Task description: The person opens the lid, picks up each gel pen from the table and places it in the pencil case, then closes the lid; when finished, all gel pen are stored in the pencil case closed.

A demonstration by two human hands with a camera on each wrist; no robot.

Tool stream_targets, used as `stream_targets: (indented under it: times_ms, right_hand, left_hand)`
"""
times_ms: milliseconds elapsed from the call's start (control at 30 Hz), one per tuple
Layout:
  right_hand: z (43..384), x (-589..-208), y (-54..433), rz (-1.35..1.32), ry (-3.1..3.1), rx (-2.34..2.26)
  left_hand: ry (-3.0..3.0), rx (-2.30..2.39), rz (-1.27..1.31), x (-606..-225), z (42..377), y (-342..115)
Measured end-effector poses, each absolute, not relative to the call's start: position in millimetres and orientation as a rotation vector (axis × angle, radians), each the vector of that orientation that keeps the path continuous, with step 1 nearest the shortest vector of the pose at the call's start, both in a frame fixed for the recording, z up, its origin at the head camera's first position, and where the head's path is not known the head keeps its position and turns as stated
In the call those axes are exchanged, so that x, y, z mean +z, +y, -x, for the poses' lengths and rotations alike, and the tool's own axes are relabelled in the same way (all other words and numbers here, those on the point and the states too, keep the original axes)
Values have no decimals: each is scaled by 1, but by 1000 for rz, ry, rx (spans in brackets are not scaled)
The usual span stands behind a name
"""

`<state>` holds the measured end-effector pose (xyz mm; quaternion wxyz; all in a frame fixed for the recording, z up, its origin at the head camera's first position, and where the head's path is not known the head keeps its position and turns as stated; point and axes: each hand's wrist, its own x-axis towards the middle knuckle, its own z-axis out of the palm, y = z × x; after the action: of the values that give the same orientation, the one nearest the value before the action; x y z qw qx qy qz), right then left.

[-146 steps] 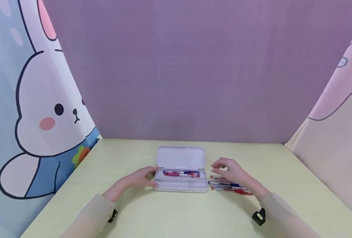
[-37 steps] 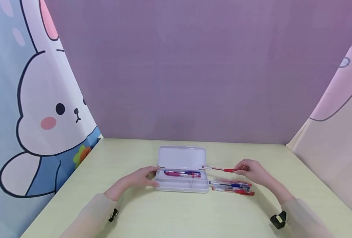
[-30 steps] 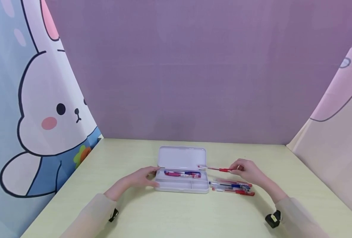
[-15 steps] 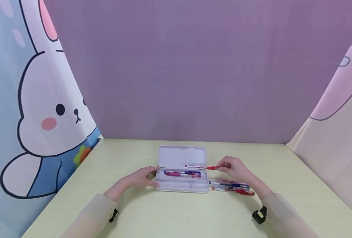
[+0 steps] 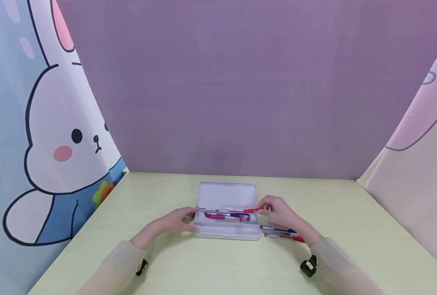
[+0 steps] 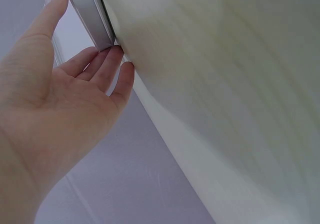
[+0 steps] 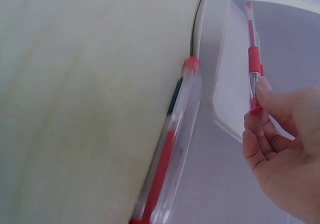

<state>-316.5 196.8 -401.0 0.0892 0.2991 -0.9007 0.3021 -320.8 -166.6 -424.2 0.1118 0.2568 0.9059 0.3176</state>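
A white pencil case [image 5: 216, 230] lies on the table with its lid [image 5: 226, 195] raised at the back. My left hand [image 5: 175, 220] holds the case's left end, thumb at the front corner and fingers at the rear, as the left wrist view also shows. My right hand [image 5: 279, 211] pinches a clear red gel pen [image 7: 254, 59] by its capped end, above the case's back compartment. Inside that compartment rest a pink pen [image 5: 215, 216] and a blue pen [image 5: 240, 215]. In the right wrist view, the right thumb and fingertips meet on the red cap.
Several red and blue pens [image 5: 277, 230] lie to the right of the case, partly beneath the right forearm; a red pen [image 7: 172, 139] is close in the right wrist view. The case's front section has a divider. A purple panel [image 5: 233, 90] stands behind the table.
My right hand picked up the red gel pen from the right of the case and carried it left and slightly down over the back compartment. The left hand stayed on the case.
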Motion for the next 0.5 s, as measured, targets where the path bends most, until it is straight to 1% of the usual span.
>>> stream_targets:
  times_ms: [500]
  right_hand:
    - [317,-405,165,-962,-2683,956]
  left_hand:
    - [2655,936,-765,-422,320,-167]
